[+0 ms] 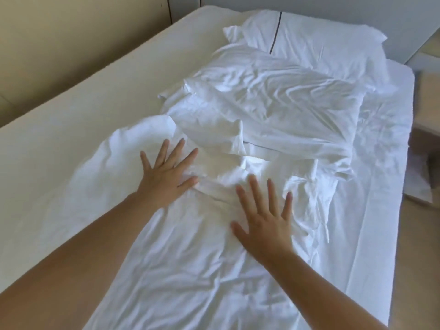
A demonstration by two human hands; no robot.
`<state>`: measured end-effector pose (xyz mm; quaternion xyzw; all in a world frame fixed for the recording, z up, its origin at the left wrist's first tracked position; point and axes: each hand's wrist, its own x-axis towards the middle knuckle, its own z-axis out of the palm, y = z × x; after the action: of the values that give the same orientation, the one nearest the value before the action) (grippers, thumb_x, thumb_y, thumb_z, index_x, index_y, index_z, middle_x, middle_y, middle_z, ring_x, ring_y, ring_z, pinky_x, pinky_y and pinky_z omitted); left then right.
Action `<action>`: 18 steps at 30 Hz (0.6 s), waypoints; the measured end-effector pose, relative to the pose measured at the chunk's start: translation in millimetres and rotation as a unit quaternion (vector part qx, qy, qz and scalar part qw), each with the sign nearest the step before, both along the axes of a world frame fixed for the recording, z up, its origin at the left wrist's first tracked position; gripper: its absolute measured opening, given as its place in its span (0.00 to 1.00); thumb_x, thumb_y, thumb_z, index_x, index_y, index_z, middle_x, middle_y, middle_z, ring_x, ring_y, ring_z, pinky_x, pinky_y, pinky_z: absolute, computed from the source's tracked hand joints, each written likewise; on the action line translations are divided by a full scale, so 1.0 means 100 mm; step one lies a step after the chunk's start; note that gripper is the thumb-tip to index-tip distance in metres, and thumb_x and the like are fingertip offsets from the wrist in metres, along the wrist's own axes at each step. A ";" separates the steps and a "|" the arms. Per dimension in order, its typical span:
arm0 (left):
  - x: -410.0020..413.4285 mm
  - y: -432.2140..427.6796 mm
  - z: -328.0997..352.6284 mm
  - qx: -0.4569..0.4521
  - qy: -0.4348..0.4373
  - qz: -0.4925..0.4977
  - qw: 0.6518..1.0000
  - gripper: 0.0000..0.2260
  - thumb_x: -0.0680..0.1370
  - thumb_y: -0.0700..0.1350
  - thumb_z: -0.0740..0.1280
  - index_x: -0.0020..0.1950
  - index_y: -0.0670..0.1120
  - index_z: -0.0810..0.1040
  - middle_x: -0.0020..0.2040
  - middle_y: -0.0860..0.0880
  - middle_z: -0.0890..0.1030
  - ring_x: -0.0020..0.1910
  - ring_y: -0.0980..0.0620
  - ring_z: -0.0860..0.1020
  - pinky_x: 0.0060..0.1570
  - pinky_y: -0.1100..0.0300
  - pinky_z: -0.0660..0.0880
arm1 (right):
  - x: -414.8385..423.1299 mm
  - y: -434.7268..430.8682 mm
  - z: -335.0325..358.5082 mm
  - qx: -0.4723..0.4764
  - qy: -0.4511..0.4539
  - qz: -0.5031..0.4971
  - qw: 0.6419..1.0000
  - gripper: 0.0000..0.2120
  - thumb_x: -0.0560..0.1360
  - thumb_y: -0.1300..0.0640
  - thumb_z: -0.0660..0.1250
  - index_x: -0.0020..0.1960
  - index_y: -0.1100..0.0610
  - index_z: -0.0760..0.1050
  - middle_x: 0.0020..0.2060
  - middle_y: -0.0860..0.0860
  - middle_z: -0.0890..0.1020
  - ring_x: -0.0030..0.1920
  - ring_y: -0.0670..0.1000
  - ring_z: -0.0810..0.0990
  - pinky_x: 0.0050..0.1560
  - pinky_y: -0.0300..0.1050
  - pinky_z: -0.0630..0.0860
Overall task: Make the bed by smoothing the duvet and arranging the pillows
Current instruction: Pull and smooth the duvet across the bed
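Note:
A white, wrinkled duvet (181, 270) lies along the middle of the bed, bunched up at its far end. My left hand (166, 172) presses flat on the duvet's upper left part, fingers spread. My right hand (264, 222) lies flat on the duvet to the right and nearer me, fingers spread too. Beyond the hands a crumpled white pillow (273, 101) lies askew across the bed. A second white pillow (314, 41) with a dark stripe rests at the head end.
The left half of the mattress (71, 110) is bare cream. A white sheet (371, 186) covers the right side. A beige wall panel (59, 44) runs along the left. A light wooden bedside table (426, 110) stands right of the bed.

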<state>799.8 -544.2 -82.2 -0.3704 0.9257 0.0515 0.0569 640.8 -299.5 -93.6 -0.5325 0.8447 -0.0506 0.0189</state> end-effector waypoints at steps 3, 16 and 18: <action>-0.26 -0.19 -0.14 0.027 -0.056 0.104 0.993 0.38 0.71 0.79 0.41 0.78 0.68 0.37 0.81 0.56 0.35 0.79 0.43 0.31 0.67 0.24 0.35 | -0.65 0.10 -0.29 0.085 -0.030 -0.114 0.989 0.44 0.71 0.21 0.43 0.81 0.39 0.39 0.82 0.47 0.38 0.81 0.58 0.36 0.75 0.72 0.39; -0.62 -0.82 -1.15 0.036 0.009 0.146 0.989 0.40 0.71 0.79 0.49 0.79 0.65 0.43 0.83 0.54 0.41 0.80 0.42 0.36 0.69 0.23 0.42 | -0.81 -0.02 -1.51 -0.044 -0.107 -0.154 0.981 0.39 0.75 0.33 0.52 0.80 0.37 0.38 0.82 0.54 0.47 0.80 0.55 0.41 0.76 0.69 0.38; -0.63 -0.83 -1.13 0.031 0.011 0.148 0.988 0.40 0.71 0.78 0.50 0.79 0.65 0.44 0.83 0.53 0.42 0.81 0.42 0.37 0.70 0.24 0.43 | -0.82 -0.05 -1.55 -0.042 -0.121 -0.153 0.980 0.38 0.75 0.34 0.51 0.80 0.37 0.37 0.82 0.55 0.47 0.80 0.56 0.41 0.76 0.67 0.35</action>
<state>736.8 -627.5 -195.5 -0.5010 0.8590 0.0923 0.0501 558.6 -304.5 -248.7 -0.3871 0.9049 -0.1521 0.0909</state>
